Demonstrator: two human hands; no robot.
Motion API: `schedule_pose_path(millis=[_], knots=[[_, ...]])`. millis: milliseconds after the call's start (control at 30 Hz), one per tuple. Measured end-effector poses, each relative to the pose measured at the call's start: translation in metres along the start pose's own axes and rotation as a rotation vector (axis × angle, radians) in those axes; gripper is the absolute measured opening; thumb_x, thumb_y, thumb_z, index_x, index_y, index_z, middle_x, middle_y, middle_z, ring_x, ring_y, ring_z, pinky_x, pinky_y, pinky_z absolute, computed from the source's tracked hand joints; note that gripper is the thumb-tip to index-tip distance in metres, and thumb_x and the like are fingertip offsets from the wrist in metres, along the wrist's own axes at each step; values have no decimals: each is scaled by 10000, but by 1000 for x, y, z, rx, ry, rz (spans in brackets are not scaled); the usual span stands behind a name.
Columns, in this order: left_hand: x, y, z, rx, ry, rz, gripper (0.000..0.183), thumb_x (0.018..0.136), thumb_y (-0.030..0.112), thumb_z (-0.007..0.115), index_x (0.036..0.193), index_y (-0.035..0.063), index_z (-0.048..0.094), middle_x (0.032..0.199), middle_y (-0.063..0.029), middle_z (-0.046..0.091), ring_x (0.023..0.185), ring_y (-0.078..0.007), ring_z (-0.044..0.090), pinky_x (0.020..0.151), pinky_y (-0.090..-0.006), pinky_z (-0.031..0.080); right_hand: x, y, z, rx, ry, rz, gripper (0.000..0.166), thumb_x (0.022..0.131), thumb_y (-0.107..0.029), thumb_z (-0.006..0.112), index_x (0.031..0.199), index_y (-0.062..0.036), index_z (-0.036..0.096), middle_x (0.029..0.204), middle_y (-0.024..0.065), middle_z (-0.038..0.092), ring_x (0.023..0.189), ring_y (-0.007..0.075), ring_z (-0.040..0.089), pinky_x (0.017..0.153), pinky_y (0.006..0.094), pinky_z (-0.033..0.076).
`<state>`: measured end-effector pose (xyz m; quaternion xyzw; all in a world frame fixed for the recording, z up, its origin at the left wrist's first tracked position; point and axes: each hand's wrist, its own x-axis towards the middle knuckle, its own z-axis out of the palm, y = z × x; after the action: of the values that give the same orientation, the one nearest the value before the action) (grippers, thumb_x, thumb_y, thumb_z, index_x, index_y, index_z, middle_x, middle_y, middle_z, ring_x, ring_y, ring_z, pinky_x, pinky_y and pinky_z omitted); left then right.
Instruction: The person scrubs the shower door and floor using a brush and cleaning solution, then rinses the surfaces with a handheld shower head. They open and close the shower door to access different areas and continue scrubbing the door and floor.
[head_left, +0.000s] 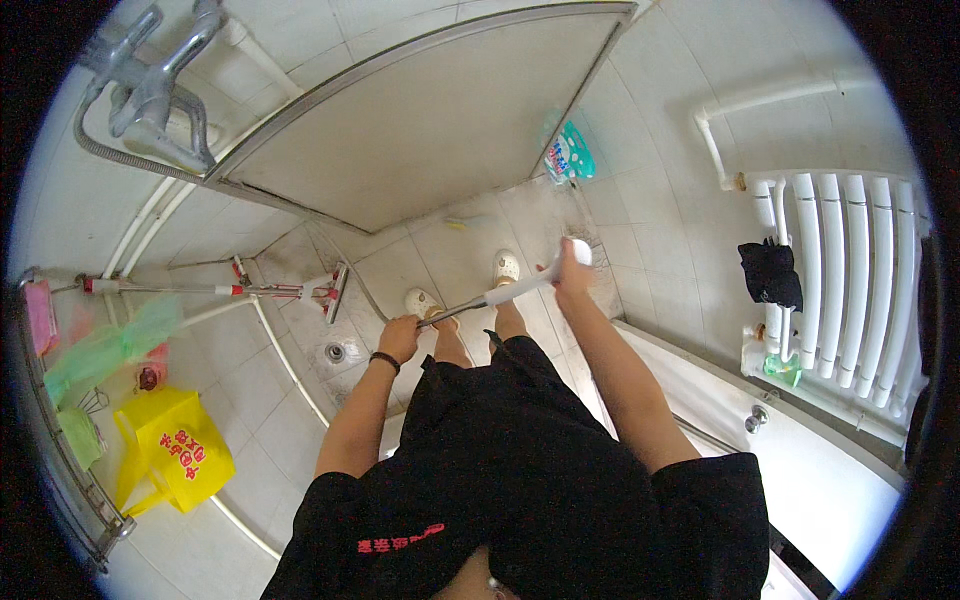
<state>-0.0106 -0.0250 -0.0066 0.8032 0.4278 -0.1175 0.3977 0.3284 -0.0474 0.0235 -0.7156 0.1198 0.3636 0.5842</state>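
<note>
My right hand (574, 276) is closed around the neck of a white handheld shower head (521, 288), beside its rounded end. Lower on the left, my left hand (399, 337), with a dark band at the wrist, grips the grey shower hose (457, 309) below the white handle. From there the hose runs on toward the wall. Beneath my hands are my feet in cream clogs (506, 266) on the tiled floor (442, 259). A pale haze, perhaps spray, blurs the floor beyond my right hand.
A framed panel (420, 127) stands ahead, with a turquoise packet (571, 154) at its right edge. Chrome taps (154, 97) project upper left. Left are a red-and-white mop (225, 289) and a yellow bag (176, 450); right, a white radiator (855, 277). A floor drain (335, 352) lies near my left hand.
</note>
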Motion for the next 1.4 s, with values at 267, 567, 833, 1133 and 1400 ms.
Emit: schedule_pose_path(millis=[267,567,833,1133,1400], knots=[[-5,-11,22,-62,33,-42,167,836,119,483,958,15,534,924,-190,569,915,-344,535,782,-420,435,34,16,-5,-207,71,-5,799,614,-304,768,1145,95,325,1061,217,486,868,294,566,577,400,540],[55,40,24,-291,80,110,396,799,180,517,1152,9,468,1053,-218,556,1002,-353,522,867,-403,413,21,-93,-13,20,52,-159,543,705,-257,697,1048,76,438,1014,162,450,860,298,526,580,453,573],[81,69,7,-337,-60,15,461,772,160,550,1193,7,442,1118,-222,532,1032,-354,511,885,-405,404,19,-118,-14,28,19,-271,538,712,-232,690,1032,56,368,989,160,436,839,266,517,545,410,577],[78,48,-15,-291,242,24,433,793,147,552,1196,21,458,1149,-224,521,1064,-363,492,921,-390,387,1,-144,7,-103,-4,-338,685,694,-228,702,1124,24,232,1054,187,411,893,268,508,545,386,563],[-6,58,-248,-257,1418,-138,269,842,191,598,1005,-13,534,959,-122,577,866,-219,559,738,-315,449,-8,-131,39,-276,-260,-552,739,667,-185,734,1163,20,226,1000,205,500,795,239,565,612,331,537]])
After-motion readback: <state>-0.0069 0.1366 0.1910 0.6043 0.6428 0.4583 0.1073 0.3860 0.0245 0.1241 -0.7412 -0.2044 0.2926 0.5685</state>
